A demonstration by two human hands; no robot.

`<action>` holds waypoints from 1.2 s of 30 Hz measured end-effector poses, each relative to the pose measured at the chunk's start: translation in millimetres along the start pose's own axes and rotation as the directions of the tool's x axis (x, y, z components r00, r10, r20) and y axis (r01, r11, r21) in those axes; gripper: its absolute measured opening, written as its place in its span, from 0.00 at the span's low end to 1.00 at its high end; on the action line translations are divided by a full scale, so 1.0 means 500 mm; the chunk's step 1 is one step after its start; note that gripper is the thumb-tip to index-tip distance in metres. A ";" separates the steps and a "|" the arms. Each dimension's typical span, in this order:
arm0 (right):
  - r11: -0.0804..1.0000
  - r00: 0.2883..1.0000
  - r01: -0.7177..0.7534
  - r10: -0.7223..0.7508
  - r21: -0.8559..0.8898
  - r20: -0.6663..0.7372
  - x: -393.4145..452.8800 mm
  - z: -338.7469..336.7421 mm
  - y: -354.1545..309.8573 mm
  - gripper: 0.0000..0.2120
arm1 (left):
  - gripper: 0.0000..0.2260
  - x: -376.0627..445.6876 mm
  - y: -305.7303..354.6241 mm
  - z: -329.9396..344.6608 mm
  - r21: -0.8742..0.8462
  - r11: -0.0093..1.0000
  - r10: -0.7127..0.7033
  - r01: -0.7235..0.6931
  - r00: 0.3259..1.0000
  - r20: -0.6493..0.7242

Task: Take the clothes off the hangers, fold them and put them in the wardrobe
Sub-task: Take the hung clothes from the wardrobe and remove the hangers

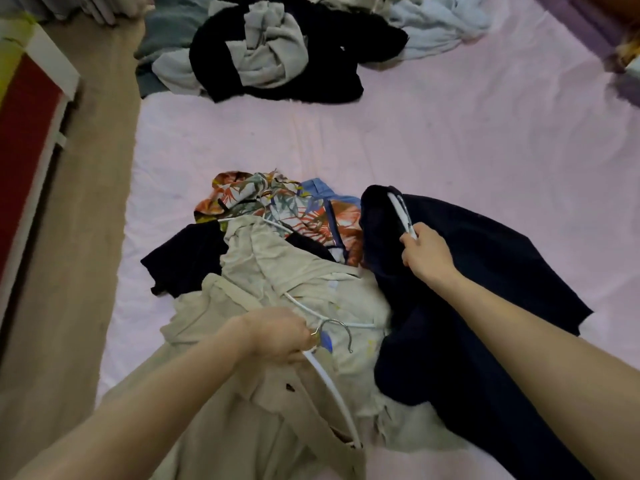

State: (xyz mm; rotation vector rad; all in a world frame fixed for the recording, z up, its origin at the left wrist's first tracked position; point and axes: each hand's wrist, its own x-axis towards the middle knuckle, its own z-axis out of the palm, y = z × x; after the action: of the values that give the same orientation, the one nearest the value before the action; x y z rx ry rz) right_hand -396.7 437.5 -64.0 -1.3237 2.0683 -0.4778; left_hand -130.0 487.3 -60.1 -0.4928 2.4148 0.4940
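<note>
Nearest us lay the beige garment (277, 403), a soft, creased cloth with a dark button, spread across the near edge of the pink bedsheet (450, 140). Our left hand (277, 336) was clenched round a white hanger (332, 386) at the base of its bent metal hook (341, 332); the hanger's thin, curved arm ran down over the beige cloth towards us.

Our right hand (427, 252) gripped the end of a second white hanger (401, 214), whose other end was tucked inside the dark navy garment (485, 306). That garment was a heavy, matte cloth that fell in broad folds on the right, touching the beige one.

Behind the beige garment lay a leaf-printed shirt (277, 202) in orange, green and blue, crumpled, with a flat black piece (187, 258) just beside it on the left.

Well apart, at the far edge of the bed, sat a loose heap of clothes (277, 50): black, grey and pale blue, twisted together. A brown floor (86, 202) ran along the left side of the bed.
</note>
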 end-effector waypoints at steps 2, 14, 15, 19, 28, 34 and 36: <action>1.000 1.000 -0.026 0.026 0.013 0.016 -0.019 0.006 0.026 0.09 | 0.12 0.007 -0.002 0.016 -0.024 0.999 -0.028 0.027 0.999 -0.035; 0.985 0.873 -0.096 0.015 0.143 0.487 -0.107 0.173 0.062 0.09 | 0.12 -0.039 0.018 0.050 -0.007 0.997 -0.080 0.080 0.997 -0.015; 0.984 0.873 -0.092 0.007 0.151 0.488 -0.111 0.206 0.061 0.10 | 0.13 -0.047 0.015 0.061 0.028 0.994 -0.107 0.107 0.994 -0.011; 1.000 0.892 0.000 0.009 -0.020 0.452 -0.107 0.285 0.077 0.11 | 0.11 -0.081 0.021 0.100 0.067 0.993 -0.083 0.100 0.972 -0.222; 0.995 0.933 -0.098 0.088 0.010 0.350 -0.096 0.192 0.029 0.08 | 0.10 -0.167 0.000 0.115 -0.221 0.974 -0.180 0.049 0.757 -0.629; 0.942 0.920 -0.168 0.044 0.290 0.388 -0.141 -0.011 -0.112 0.02 | 0.25 -0.256 0.005 -0.035 -0.209 0.976 -0.205 0.055 0.532 -0.821; 0.936 0.900 -0.177 0.029 0.305 0.435 -0.167 -0.080 -0.161 0.05 | 0.20 -0.293 0.017 -0.094 -0.137 0.983 -0.177 0.120 0.453 -0.874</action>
State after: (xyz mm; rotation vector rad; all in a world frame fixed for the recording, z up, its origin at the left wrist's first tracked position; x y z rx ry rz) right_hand -344.7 477.1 39.8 -0.9993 1.5995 -0.4290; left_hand -48.7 506.2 69.6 -1.2389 3.3068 0.2210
